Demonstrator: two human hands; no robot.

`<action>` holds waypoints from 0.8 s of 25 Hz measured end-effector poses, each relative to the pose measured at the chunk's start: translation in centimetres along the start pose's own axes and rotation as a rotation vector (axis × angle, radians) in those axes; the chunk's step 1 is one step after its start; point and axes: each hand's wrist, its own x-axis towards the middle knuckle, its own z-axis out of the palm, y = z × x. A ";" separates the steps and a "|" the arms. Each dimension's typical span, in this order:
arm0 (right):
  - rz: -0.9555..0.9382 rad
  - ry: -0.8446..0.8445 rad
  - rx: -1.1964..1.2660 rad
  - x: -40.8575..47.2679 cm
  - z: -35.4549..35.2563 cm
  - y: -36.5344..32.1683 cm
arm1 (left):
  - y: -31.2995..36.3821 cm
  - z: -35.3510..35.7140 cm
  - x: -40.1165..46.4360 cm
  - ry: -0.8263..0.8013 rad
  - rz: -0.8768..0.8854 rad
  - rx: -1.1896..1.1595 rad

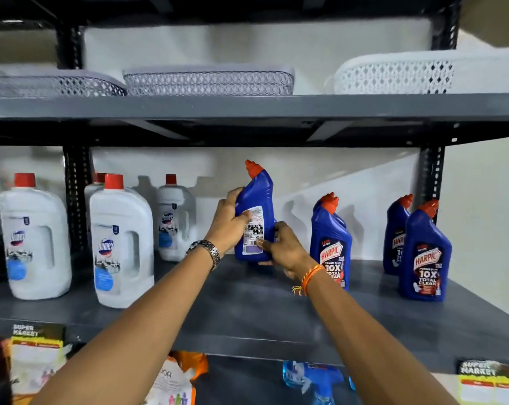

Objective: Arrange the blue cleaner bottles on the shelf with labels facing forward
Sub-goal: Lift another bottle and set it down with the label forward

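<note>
A blue cleaner bottle (257, 200) with a red cap stands mid-shelf, its white back label turned toward me. My left hand (228, 219) grips its left side and my right hand (285, 248) holds its lower right side. To the right, a second blue bottle (330, 241) shows its front label. Farther right stand two more: a front bottle (425, 255) with its label facing me and one behind it (395, 232), partly hidden. All rest on the grey shelf (247, 311).
Several white jugs with red caps (121, 244) fill the shelf's left half. Perforated baskets (209, 81) sit on the shelf above. Black uprights (76, 200) flank the bay. Packets and a blue spray bottle (314, 378) lie on the level below.
</note>
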 end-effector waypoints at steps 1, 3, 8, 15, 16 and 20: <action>-0.058 0.069 -0.052 -0.4 0.8 0.1 | 0.6 0.3 0.0 -0.001 -0.043 -0.010; -0.179 0.214 -0.194 -1.3 2.4 0.4 | 1.6 1.1 -0.3 0.066 -0.138 -0.004; -0.082 0.055 -0.193 -1.2 3.2 0.9 | 0.7 0.1 0.8 0.146 -0.072 -0.117; 0.041 -0.094 0.019 1.0 1.4 1.3 | -2.5 -1.3 2.0 -0.225 -0.027 -0.449; 0.031 -0.064 0.016 1.1 1.3 1.6 | -3.0 -1.4 2.0 -0.210 -0.032 -0.457; 0.046 0.011 -0.109 1.0 1.3 2.8 | -4.6 -0.8 1.0 -0.180 -0.096 -0.480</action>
